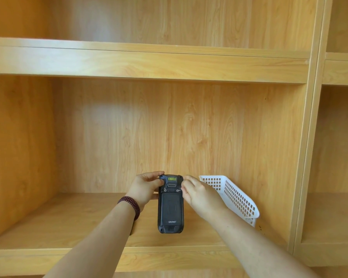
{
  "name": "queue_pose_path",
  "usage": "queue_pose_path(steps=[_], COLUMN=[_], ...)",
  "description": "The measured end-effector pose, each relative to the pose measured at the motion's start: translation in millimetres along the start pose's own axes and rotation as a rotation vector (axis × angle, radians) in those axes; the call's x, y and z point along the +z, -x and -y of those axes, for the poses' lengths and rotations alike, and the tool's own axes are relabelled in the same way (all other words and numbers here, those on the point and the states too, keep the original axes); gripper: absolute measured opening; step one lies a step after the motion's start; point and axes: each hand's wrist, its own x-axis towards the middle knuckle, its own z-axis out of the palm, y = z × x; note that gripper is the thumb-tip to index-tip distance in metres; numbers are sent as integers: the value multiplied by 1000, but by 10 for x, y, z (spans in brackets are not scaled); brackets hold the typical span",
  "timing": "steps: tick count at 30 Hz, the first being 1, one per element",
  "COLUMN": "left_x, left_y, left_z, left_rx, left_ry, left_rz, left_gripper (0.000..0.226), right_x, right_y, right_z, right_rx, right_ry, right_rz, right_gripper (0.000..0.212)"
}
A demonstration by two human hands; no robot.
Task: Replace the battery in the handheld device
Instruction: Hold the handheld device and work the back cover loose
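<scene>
A black handheld device (170,209) is held back side up over the wooden shelf, its battery cover closed and two small latches showing near the top. My left hand (144,188) grips its upper left corner, thumb on the back. My right hand (199,194) is at the upper right edge, with curled fingers pinching at the right latch. No loose battery is in view.
A white perforated plastic basket (236,194) stands on the shelf (68,221) just right of my right hand, partly hidden by it. The wooden back wall, the shelf above and an upright divider (305,157) at the right enclose the compartment.
</scene>
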Motion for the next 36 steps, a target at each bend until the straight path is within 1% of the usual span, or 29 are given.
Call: queue_pose_path(steps=[2,3,7,10,12,17,21,25,28,30,32,36], left_x=[4,4,-4,17,28,39,28,31,40,51,77,77], left_y=[-5,-10,-48,-62,-66,-69,-84,-95,-96,-89,-73,-74], left_z=[19,24,4,-5,11,72,83,67,41,38,72,85], left_rx=[-4,-3,17,30,29,19,11,20,25,24,19,22], left_ry=[0,8,23,0,-7,-9,7,14,29,19,7,42], left_rz=[-13,-21,-30,-17,-14,-11,-3,5,4,13,20,-10], left_gripper=[27,27,27,28,28,28,29,29,28,28,27,26], right_x=[-43,-69,-94,-100,-94,-9,53,64,60,45,8,-23], right_y=[-9,-6,52,41,37,67,71,67,58,29,-3,-4], right_z=[-14,-9,40,56,45,20,6,5,-5,-29,-71,-112], right_rx=[59,105,253,304,295,158,99,79,63,62,73,186], right_ry=[-118,-173,-398,-462,-434,-218,-172,-152,-109,-109,-137,-325], right_rz=[47,81,83,93,110,75,31,-18,-49,-59,-57,11], right_gripper=[27,27,10,9,10,12,8,7,23,29,30,16])
